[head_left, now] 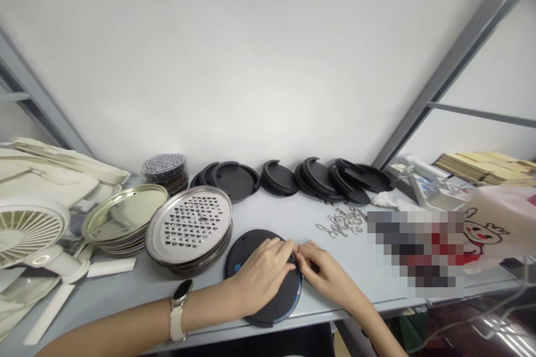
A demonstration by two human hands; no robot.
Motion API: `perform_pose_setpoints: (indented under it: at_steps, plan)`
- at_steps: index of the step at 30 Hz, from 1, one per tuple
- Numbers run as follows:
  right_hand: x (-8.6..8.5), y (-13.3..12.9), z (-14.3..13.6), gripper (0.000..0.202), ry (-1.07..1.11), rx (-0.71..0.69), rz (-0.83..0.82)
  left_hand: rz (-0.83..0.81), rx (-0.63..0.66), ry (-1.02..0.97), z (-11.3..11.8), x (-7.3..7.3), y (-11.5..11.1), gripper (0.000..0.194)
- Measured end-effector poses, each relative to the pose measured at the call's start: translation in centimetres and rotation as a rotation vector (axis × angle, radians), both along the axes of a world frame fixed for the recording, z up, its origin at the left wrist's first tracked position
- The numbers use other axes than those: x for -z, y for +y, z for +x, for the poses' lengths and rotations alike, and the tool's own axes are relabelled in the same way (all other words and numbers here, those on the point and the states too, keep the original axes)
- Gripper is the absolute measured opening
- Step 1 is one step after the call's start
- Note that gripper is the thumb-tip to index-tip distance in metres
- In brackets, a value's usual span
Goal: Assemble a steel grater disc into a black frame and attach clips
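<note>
A black round disc (255,242) with a blue spot and a blue line along its right rim lies near the table's front edge. Across it rests my left hand (268,268), wearing a watch, its fingers curled over the disc's right edge. My right hand (316,265) meets those fingers at the same edge, thumb and fingers pinched together. A small shiny bit shows between the fingertips, mostly hidden, so its kind cannot be told. Beyond my right hand lies a loose heap of small metal wire clips (345,220).
Left of the disc stand a stack of perforated metal grater plates (196,223) and a stack of plain metal plates (129,212). Black round trays with cut-out rims (237,178) line the wall. A white fan (31,231) is far left; a printed bag (498,228) is right.
</note>
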State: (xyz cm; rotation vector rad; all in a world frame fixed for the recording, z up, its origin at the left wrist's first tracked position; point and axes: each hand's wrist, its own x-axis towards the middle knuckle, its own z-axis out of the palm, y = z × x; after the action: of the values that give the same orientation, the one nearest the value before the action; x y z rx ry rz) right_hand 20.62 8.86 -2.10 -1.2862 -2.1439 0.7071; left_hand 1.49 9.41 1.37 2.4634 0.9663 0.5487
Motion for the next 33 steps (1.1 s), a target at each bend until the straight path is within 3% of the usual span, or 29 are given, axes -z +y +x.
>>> perform_pose_setpoints:
  at_steps: [8,17,24,33]
  plan:
    - [0.09,0.17,0.12,0.029,-0.027,0.002,-0.015,-0.001,0.021,0.002,-0.22,-0.36,-0.12,0.014]
    - [0.37,0.15,0.2,0.033,-0.016,0.026,-0.017,-0.042,-0.026,-0.092,-0.03,0.53,-0.06,0.016]
    - [-0.49,-0.04,-0.04,0.032,0.017,-0.028,-0.012,-0.039,0.001,-0.067,-0.1,0.1,-0.14,0.018]
    - [0.05,0.11,0.17,0.031,-0.018,-0.031,-0.007,-0.043,0.027,-0.05,-0.11,-0.34,-0.13,0.018]
